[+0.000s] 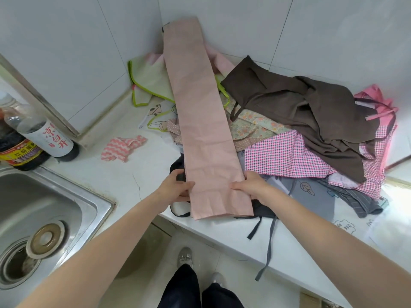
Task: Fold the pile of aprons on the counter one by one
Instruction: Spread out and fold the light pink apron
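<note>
Pink apron [201,121], folded into one long narrow strip, lies lengthwise across the counter [142,172] — its far end leans up into the tiled wall corner, its near end sits at the counter's front edge. Left hand [176,185] grips the strip's left edge, thumb on top; right hand [251,185] grips the right edge likewise, thumb on the cloth. Under the strip, between and below the fingers, lies a black apron [178,172]. Right of the right fingers spreads the unfolded pile [311,138] — a brown apron [307,107] over a pink checked apron [282,154]. Well left of the left fingers: a striped cloth [122,147], two bottles [33,138], a steel sink [44,214].
</note>
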The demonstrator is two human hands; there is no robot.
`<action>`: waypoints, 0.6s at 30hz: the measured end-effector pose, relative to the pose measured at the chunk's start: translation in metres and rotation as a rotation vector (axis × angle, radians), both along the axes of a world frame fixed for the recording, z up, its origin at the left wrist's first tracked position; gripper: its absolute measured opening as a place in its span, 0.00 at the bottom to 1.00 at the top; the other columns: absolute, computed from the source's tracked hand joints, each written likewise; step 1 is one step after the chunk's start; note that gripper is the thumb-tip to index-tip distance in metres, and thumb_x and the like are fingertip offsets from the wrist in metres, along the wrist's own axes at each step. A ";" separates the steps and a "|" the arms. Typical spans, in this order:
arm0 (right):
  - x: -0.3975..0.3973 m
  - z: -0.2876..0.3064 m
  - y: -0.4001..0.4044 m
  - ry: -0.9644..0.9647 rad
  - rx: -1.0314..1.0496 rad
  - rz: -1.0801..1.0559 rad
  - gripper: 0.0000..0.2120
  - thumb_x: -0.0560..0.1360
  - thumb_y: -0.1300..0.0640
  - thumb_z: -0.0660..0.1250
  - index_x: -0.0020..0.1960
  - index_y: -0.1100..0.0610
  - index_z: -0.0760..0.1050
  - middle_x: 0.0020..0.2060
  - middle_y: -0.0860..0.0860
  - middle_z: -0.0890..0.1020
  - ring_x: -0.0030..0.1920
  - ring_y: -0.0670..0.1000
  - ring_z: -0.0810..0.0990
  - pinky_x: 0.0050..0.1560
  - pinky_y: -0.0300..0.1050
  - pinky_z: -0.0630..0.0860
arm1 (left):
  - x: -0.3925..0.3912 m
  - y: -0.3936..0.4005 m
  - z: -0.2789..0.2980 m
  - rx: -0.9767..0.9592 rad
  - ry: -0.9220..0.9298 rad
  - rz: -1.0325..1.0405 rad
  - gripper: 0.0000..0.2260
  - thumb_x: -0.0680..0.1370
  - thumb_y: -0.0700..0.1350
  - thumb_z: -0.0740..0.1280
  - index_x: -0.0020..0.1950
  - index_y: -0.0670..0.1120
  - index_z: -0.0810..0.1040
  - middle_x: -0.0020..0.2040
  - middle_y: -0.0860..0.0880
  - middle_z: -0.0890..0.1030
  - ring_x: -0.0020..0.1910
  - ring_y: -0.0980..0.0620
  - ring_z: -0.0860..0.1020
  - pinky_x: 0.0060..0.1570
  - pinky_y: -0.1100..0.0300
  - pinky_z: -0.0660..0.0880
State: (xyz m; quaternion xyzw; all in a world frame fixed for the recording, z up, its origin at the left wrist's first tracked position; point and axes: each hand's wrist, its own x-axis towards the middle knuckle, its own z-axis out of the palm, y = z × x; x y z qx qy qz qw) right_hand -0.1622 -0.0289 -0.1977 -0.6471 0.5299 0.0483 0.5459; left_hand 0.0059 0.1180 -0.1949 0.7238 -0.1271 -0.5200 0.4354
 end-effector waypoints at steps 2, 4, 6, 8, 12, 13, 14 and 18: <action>-0.002 0.005 0.005 0.163 -0.331 0.297 0.25 0.74 0.53 0.69 0.65 0.64 0.66 0.60 0.57 0.74 0.60 0.57 0.74 0.53 0.45 0.72 | 0.000 0.000 -0.006 0.049 -0.167 -0.070 0.27 0.77 0.35 0.66 0.72 0.45 0.59 0.48 0.36 0.80 0.43 0.43 0.80 0.40 0.54 0.81; -0.008 0.016 0.015 0.273 -0.754 0.545 0.19 0.76 0.55 0.65 0.62 0.63 0.66 0.57 0.57 0.73 0.57 0.57 0.74 0.45 0.45 0.70 | 0.000 0.000 -0.013 0.106 -0.433 -0.187 0.24 0.77 0.35 0.64 0.71 0.45 0.60 0.44 0.36 0.79 0.44 0.40 0.79 0.46 0.48 0.79; -0.013 0.022 0.022 0.262 -1.146 0.685 0.15 0.73 0.58 0.68 0.57 0.62 0.70 0.52 0.56 0.74 0.52 0.56 0.75 0.39 0.45 0.69 | -0.002 0.000 -0.018 0.148 -0.658 -0.291 0.22 0.77 0.36 0.61 0.70 0.45 0.61 0.37 0.42 0.76 0.40 0.42 0.76 0.43 0.52 0.75; -0.016 0.028 0.025 0.145 -1.127 0.860 0.19 0.73 0.53 0.68 0.59 0.60 0.69 0.53 0.55 0.71 0.54 0.54 0.71 0.40 0.43 0.69 | -0.005 -0.001 -0.018 0.149 -0.676 -0.272 0.22 0.77 0.35 0.59 0.70 0.46 0.60 0.34 0.46 0.73 0.38 0.44 0.74 0.39 0.56 0.71; -0.012 0.027 0.039 0.119 -0.539 1.130 0.30 0.75 0.40 0.62 0.70 0.56 0.63 0.64 0.52 0.67 0.64 0.52 0.65 0.60 0.48 0.69 | -0.007 -0.001 -0.016 0.157 -0.563 -0.178 0.22 0.76 0.33 0.59 0.68 0.47 0.62 0.35 0.45 0.72 0.33 0.46 0.76 0.36 0.54 0.78; -0.010 0.022 0.042 0.091 -0.479 1.066 0.33 0.74 0.38 0.63 0.72 0.54 0.60 0.66 0.52 0.66 0.65 0.53 0.64 0.63 0.50 0.68 | -0.009 -0.003 -0.014 0.153 -0.492 -0.135 0.21 0.76 0.32 0.59 0.67 0.47 0.63 0.36 0.45 0.73 0.28 0.48 0.78 0.30 0.58 0.79; -0.006 0.019 0.044 0.089 -0.461 1.021 0.36 0.73 0.38 0.64 0.74 0.53 0.57 0.67 0.52 0.64 0.66 0.55 0.64 0.64 0.51 0.67 | -0.011 -0.005 -0.010 0.148 -0.410 -0.086 0.20 0.77 0.33 0.60 0.66 0.47 0.63 0.37 0.45 0.74 0.24 0.52 0.78 0.26 0.62 0.77; 0.017 0.011 0.054 0.287 -0.650 1.185 0.24 0.76 0.57 0.62 0.70 0.56 0.61 0.65 0.55 0.65 0.59 0.61 0.67 0.54 0.54 0.72 | -0.016 -0.004 0.003 0.132 -0.170 -0.067 0.25 0.74 0.37 0.69 0.65 0.49 0.61 0.42 0.46 0.77 0.32 0.52 0.81 0.37 0.62 0.80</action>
